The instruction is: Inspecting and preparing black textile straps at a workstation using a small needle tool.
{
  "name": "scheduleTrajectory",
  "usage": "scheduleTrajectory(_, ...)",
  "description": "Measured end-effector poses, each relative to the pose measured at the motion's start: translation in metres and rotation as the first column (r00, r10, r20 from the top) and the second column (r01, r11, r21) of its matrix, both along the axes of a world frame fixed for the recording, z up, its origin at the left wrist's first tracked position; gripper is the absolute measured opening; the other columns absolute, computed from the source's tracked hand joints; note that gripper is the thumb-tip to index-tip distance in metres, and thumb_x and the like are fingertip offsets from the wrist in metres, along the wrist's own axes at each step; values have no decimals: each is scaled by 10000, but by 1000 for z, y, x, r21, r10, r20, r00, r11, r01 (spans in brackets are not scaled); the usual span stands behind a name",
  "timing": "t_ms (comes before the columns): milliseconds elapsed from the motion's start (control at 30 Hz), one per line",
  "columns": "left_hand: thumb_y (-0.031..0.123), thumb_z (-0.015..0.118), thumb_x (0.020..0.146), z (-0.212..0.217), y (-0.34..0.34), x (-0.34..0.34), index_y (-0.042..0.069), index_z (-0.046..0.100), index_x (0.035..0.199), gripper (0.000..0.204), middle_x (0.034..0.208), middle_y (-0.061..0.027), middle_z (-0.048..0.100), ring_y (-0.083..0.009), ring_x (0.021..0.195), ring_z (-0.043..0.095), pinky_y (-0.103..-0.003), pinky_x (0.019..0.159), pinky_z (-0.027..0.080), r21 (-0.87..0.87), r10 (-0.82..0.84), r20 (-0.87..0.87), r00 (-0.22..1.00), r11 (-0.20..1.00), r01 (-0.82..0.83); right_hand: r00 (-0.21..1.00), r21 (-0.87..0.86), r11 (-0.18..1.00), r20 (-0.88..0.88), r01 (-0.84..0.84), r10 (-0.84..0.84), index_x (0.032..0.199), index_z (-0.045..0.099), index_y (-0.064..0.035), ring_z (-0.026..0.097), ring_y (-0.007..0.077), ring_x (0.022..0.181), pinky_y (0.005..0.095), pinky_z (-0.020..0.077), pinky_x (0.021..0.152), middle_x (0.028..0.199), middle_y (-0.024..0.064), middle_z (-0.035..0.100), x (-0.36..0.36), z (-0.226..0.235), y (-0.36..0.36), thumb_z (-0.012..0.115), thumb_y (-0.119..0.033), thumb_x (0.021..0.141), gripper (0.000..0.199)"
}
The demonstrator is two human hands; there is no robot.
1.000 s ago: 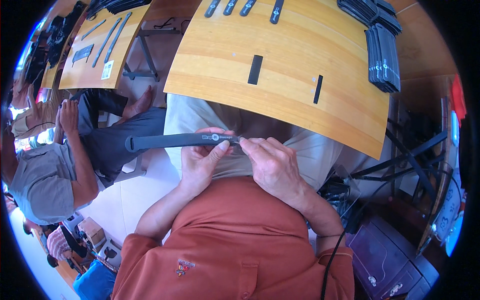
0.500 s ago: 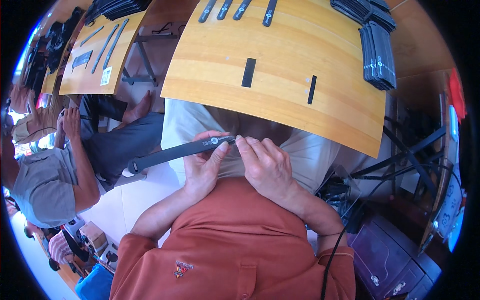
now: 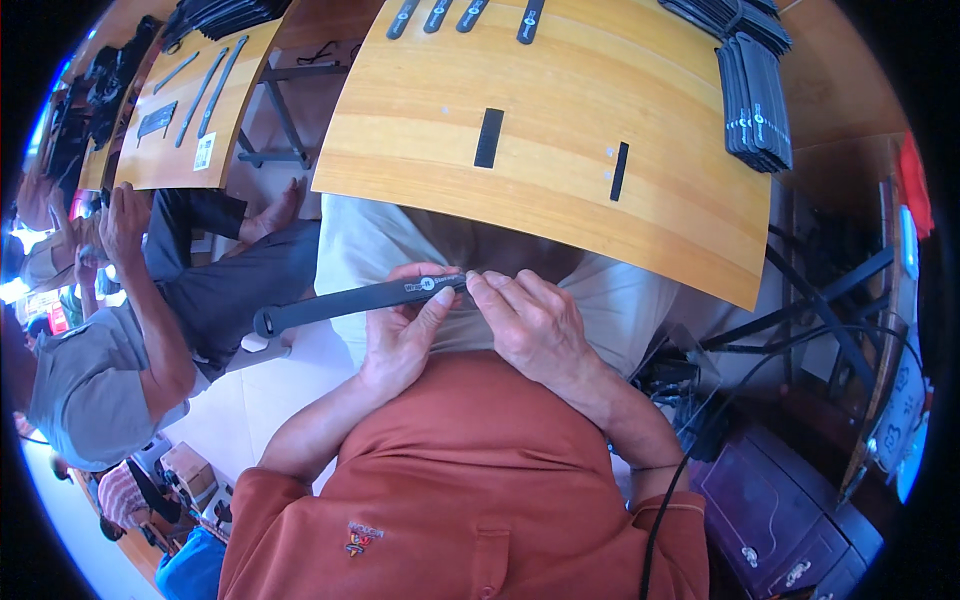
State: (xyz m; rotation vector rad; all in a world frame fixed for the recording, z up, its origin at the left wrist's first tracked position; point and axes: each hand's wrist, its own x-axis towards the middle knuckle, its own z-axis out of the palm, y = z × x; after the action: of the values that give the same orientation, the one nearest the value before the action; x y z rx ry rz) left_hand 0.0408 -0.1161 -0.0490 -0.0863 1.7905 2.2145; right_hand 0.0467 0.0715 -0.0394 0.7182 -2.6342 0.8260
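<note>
Below the near edge of the wooden table point(image 3: 560, 215), over the person's lap, both hands meet on one end of a long black strap point(image 3: 350, 300). The left hand point(image 3: 400, 335) is closed on it, thumb pressed along the top near a small round emblem and the other fingers curled underneath. The right hand point(image 3: 535, 325) pinches the very end of the strap between thumb and forefinger, its remaining fingers folded loosely. From that shared grip the strap runs out to the person's left, unsupported, and dips only a little toward its rounded far tip, so it looks light and flexible yet with some body, probably woven or rubbery material. It should not be fragile; holding it near the emblem end with a flat pinch, as now, seems the steadiest grip, since the free length would flop if taken by the tip.

On the tabletop lie two short black strips point(image 3: 489, 137), a row of similar straps point(image 3: 460, 15) at the far edge, and a stack of black straps point(image 3: 755, 100) to the right. Another person in a grey shirt point(image 3: 85, 380) sits at the left beside a second table point(image 3: 185, 110).
</note>
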Motion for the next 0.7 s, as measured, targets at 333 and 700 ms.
scheduleTrajectory(333,31,604,971,-8,-23,-5,-15,531,1192,238,1090,-87,653,-136,944,657,-269,861,561,132,-282,197,939,957,260,969,-319,944,190,-90,157,1104,693,-25,669,257,707,361,543,585,849,124,701,6,-21,13,639,95,753,375)
scheduleTrajectory(700,29,689,915,3,-16,-5,-3,534,1121,260,938,-56,648,-123,859,656,-251,764,574,41,-246,218,945,969,243,966,-325,943,214,-70,145,1089,709,-57,653,249,680,362,520,553,777,69,664,6,-13,7,683,52,749,358)
